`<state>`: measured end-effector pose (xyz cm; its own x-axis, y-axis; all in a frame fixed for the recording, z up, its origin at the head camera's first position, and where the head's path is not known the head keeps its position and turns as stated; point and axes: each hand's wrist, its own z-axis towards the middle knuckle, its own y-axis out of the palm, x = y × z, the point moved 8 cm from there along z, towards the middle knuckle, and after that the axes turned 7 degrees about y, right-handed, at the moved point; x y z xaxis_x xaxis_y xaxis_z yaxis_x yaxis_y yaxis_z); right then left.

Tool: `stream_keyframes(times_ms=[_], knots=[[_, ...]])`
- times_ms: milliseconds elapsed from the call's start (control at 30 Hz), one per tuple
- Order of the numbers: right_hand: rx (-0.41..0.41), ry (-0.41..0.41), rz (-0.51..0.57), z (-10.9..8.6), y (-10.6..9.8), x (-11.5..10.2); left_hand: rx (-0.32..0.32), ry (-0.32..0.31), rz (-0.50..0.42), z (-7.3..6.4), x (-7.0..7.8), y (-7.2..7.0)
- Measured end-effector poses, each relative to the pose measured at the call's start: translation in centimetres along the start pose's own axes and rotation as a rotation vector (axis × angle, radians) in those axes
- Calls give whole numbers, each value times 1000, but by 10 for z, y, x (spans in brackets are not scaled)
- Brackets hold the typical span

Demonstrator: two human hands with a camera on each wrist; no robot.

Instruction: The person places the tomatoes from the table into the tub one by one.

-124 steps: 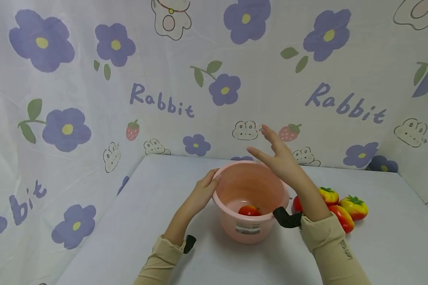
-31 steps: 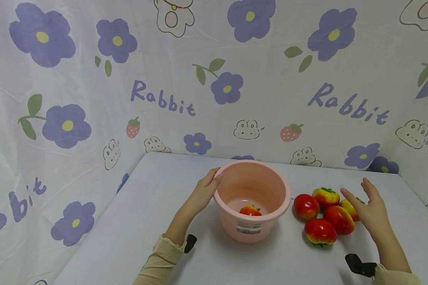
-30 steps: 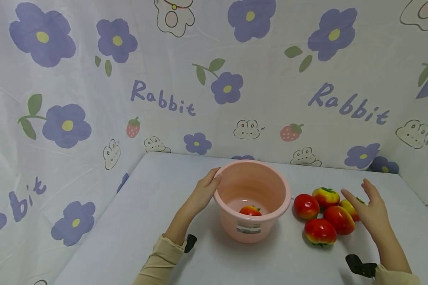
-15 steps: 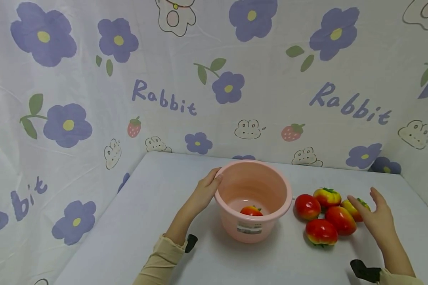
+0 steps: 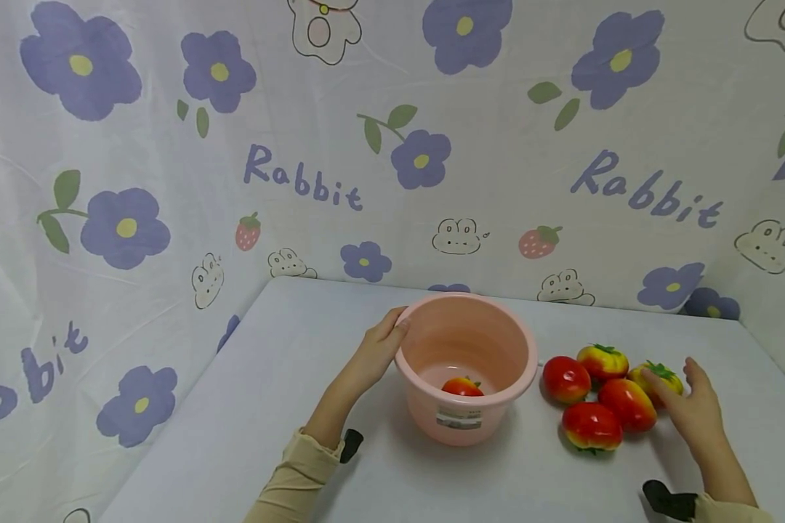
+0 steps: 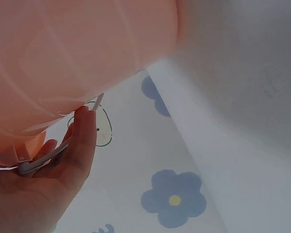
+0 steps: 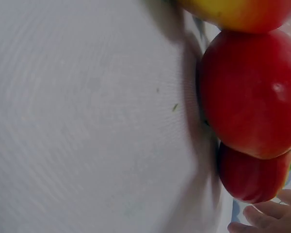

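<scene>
A pink plastic bucket (image 5: 425, 410) stands upright on the table in the head view. My left hand (image 5: 374, 356) grips its left rim, thumb on top; in the left wrist view the fingers (image 6: 82, 141) curl round the thin handle (image 6: 48, 158) below the rim. One red-orange fruit (image 5: 461, 386) lies inside the bucket. To the right sit several shiny red-and-yellow fruits with green leafy tops, like tomatoes or persimmons. My right hand (image 5: 696, 414), fingers spread and holding nothing, is at the rightmost yellow-red fruit (image 5: 661, 379); whether it touches is unclear.
The other fruits form a close cluster, with a red one (image 5: 565, 379) nearest the bucket and another red one (image 5: 592, 426) in front. A patterned cloth (image 5: 392, 240) hangs behind the white table (image 5: 275, 407). Black cuffs or mounts (image 5: 669, 501) sit at the wrists.
My right hand has moved from above the bucket to the fruits on the right, then lowered slightly towards the rightmost one. The left hand and bucket have stayed in place.
</scene>
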<state>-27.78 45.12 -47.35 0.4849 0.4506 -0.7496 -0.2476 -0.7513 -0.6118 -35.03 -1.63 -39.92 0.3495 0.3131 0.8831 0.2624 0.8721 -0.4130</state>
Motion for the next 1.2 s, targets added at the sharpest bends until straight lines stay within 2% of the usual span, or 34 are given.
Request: stream_keyframes(times_ms=[333,500,900,1200], knots=[[-41,22,2,4,8,6,4,14,-12,1,1,0],[-36,21,-5,4,10,6,10,14,1,0,3,-1],[26,6,24,3,8,7,17,0,11,0,7,-2],[73,7,40,-2,-2,2,14,-2,5,0,2,0]])
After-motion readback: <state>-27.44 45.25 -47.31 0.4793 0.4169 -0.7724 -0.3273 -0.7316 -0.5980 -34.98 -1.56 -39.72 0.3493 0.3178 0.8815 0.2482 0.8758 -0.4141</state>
